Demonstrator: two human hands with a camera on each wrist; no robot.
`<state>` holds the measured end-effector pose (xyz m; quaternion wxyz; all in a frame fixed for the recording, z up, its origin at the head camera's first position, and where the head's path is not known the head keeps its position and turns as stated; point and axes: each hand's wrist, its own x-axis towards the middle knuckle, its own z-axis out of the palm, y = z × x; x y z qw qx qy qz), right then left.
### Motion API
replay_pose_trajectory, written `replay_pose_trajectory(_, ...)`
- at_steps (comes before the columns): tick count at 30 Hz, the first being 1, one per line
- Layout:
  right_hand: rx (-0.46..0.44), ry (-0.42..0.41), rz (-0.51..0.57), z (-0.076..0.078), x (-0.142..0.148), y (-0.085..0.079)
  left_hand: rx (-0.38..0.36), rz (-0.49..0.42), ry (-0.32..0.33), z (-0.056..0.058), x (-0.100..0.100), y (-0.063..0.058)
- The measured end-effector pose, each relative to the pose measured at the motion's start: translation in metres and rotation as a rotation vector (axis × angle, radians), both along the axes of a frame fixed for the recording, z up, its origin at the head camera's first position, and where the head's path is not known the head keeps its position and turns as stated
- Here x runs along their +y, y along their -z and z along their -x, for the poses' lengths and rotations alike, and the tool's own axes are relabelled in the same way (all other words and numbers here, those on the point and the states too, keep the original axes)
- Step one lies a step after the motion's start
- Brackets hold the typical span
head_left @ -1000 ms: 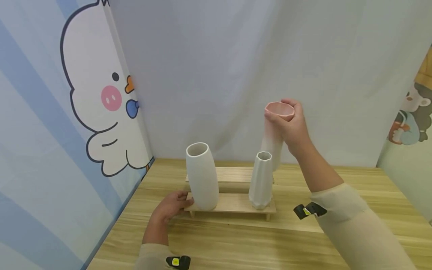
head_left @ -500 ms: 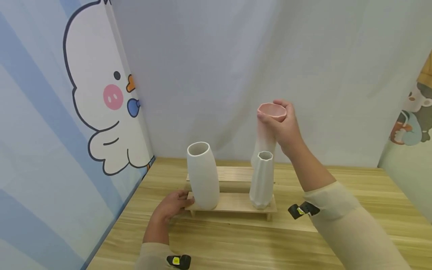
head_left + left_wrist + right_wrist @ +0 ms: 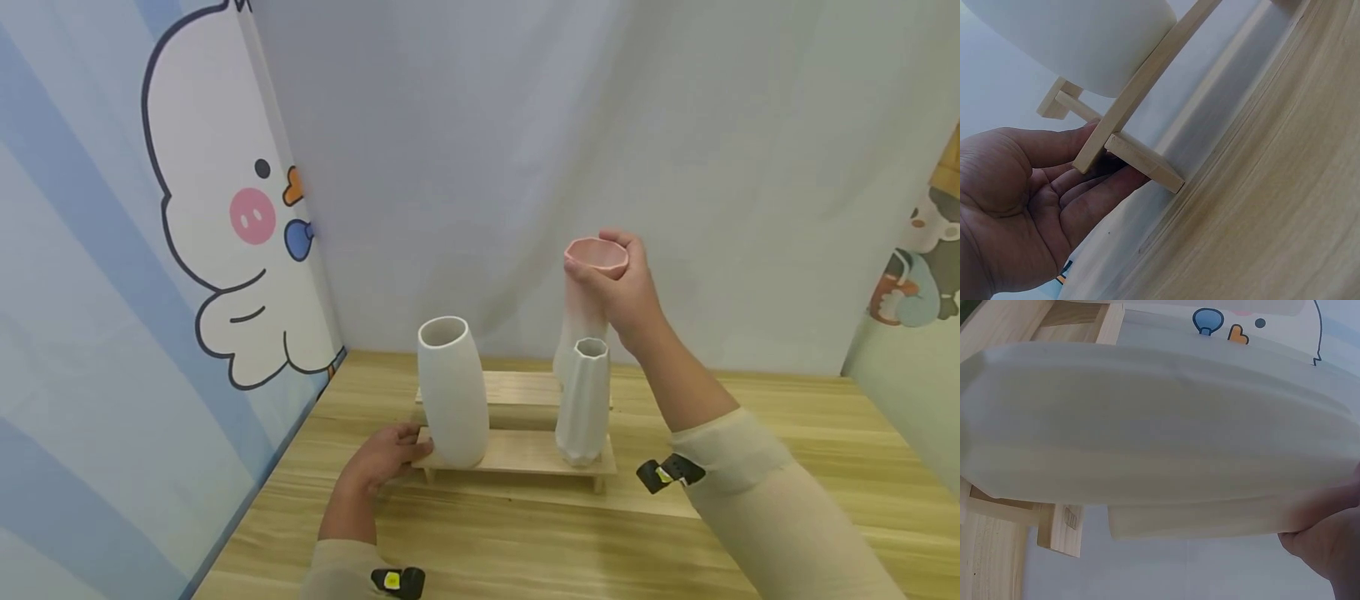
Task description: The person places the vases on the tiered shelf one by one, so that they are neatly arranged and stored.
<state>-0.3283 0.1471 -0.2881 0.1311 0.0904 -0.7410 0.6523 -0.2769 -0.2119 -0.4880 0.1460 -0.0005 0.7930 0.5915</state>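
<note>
My right hand [image 3: 632,293] grips a pink-to-white faceted vase [image 3: 581,304] near its rim. The vase stands nearly upright over the right end of the wooden stand's rear tier [image 3: 521,387], its foot hidden behind a slim white fluted vase [image 3: 583,408]. That fluted vase fills much of the right wrist view, with the pink vase's pale lower part [image 3: 1191,520] behind it. My left hand [image 3: 384,457] pinches the left end of the stand's front tier [image 3: 517,450], thumb above and fingers below the plank [image 3: 1141,78]. Close by the thumb rises a wide white vase [image 3: 453,400].
The stand rests on a wood-grain table [image 3: 480,542]. A pale grey curtain [image 3: 465,167] hangs behind it, and a blue-striped wall with a cartoon duck [image 3: 202,208] borders the left. Another printed panel [image 3: 911,267] is at the right.
My right hand has carried the pink vase left and a little down, behind the fluted vase. My left hand stays at the stand's end.
</note>
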Motion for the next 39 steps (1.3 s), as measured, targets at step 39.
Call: replay_pose_trajectory(39,-0.049,-0.020,0.016,-0.006,-0.002,0.021,0.017,-0.010,0.010,-0.004,0.001,-0.002)
